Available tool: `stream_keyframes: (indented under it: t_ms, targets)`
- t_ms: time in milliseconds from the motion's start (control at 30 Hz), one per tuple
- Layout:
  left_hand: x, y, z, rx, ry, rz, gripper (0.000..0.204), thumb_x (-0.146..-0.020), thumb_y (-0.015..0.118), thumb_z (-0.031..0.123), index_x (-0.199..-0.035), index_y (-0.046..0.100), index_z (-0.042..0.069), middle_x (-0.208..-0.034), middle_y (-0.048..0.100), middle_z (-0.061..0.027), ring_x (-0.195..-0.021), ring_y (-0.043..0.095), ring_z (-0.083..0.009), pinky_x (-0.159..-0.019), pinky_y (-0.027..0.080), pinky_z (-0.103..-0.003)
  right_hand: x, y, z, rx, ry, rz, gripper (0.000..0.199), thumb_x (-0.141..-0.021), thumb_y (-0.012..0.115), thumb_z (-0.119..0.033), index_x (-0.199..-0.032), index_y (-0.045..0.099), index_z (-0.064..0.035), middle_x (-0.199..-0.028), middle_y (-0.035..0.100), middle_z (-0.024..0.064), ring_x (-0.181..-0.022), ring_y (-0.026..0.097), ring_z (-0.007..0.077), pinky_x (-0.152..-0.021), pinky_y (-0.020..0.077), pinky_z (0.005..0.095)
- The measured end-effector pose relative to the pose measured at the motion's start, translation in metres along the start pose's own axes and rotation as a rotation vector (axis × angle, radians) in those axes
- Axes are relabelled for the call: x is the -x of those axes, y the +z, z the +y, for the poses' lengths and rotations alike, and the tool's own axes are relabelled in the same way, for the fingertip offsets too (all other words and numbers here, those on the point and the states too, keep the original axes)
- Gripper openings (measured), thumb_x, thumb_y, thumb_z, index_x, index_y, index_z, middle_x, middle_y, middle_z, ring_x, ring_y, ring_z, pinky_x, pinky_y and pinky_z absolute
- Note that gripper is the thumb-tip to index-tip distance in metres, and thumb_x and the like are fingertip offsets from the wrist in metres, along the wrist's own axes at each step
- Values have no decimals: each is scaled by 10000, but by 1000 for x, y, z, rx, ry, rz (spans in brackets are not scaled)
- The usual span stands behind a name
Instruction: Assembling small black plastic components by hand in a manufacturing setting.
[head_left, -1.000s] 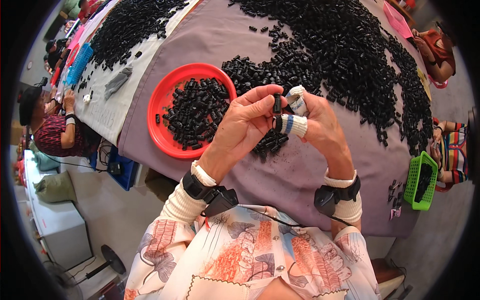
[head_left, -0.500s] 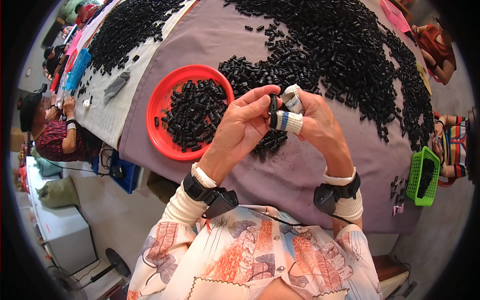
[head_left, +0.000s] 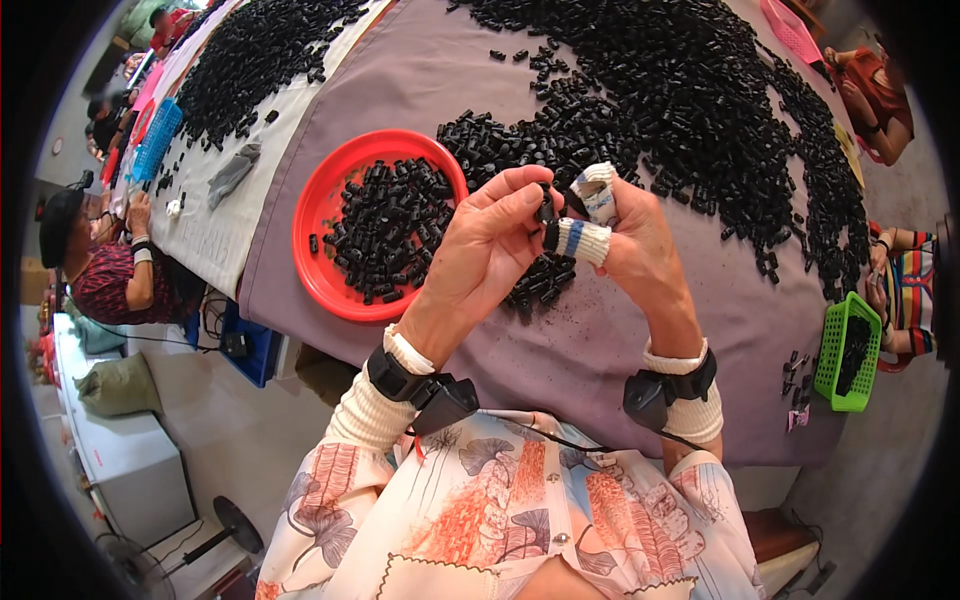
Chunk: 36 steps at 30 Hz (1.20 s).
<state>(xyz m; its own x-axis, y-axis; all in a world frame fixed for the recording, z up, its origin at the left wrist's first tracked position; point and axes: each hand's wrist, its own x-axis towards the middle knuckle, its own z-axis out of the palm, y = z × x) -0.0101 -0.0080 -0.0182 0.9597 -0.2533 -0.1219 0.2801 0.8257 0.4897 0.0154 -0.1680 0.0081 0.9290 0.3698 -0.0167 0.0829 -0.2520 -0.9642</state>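
**Black piece [head_left: 545, 206] pinched in the left hand [head_left: 485, 228], right hand [head_left: 638, 238] close alongside**

Against half a second ago, the change is small: the upper of the two white wraps [head_left: 596, 190] on the right hand's digits has shifted up and away from the black piece, so the gap between the wraps looks wider. The right forearm has edged slightly leftward. The left hand has hardly moved and still has the black piece at its fingertips, above the table [head_left: 560, 365]. The red basin [head_left: 322, 266] sits as it did, to the left of the hands.

The left grip is narrow, thumb and finger closed on the black piece. The right grip stands partly spread; I cannot tell whether it holds or touches anything.

Counted: one black piece in the left fingertips; one red basin, with too many like pieces inside to number; one green basket [head_left: 850, 402] at the right edge, one blue basket [head_left: 155, 142] at the left, one pink basket [head_left: 790, 28] at upper right. Two black wrist devices [head_left: 444, 403], one per arm. Two large heaps [head_left: 690, 120] of black pieces, both beyond counting. At least five other people [head_left: 115, 275] show: three left, two right.
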Motion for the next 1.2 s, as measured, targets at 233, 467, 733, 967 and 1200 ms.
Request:
stream_keyframes:
  t_ms: [233, 467, 733, 967, 1200]
  targets:
    - [1, 3, 0, -113, 21, 12, 236, -904, 526, 127, -1115, 544, 22, -907, 608, -50, -809, 571, -97, -742, 486, -262, 0, 2, 1, -97, 15, 17, 218, -734, 711, -130, -836, 558, -14, -664, 524, -29, -592, 438, 42, -499, 380, 221]
    - [4, 2, -2, -180, 14, 28, 245, -915, 502, 123, -1133, 536, 18, -900, 610, -52, -779, 563, -94, -711, 494, -271, 1, 2, 6, -126, 30, 17, 172, -753, 688, -102, -831, 559, -20, -643, 508, -51, -580, 423, 32, -487, 360, 213]
    - [0, -1, -3, -128, 25, 21, 240, -906, 514, 113, -1117, 547, 2, -874, 609, -42, -760, 568, -96, -712, 495, -271, 1, 4, 14, -220, 65, -11, 123, -788, 648, -137, -814, 566, -50, -584, 497, -47, -478, 429, 24, -405, 316, 190]
    - [2, 2, 0, -111, 6, 56, 220, -900, 527, 117, -1080, 568, -3, -870, 614, -43, -753, 569, -95, -719, 491, -257, -2, 0, 9, -231, 117, -99, 154, -767, 664, -137, -805, 560, -30, -572, 507, -30, -458, 462, 37, -392, 344, 203]
    - [2, -2, 0, -90, -17, -18, 265, -916, 493, 110, -1134, 525, -37, -910, 612, -86, -836, 587, -117, -786, 493, -262, -6, -5, 3, -25, 60, -160, 292, -717, 721, -273, -762, 550, -41, -579, 489, -30, -462, 439, 43, -391, 335, 213]
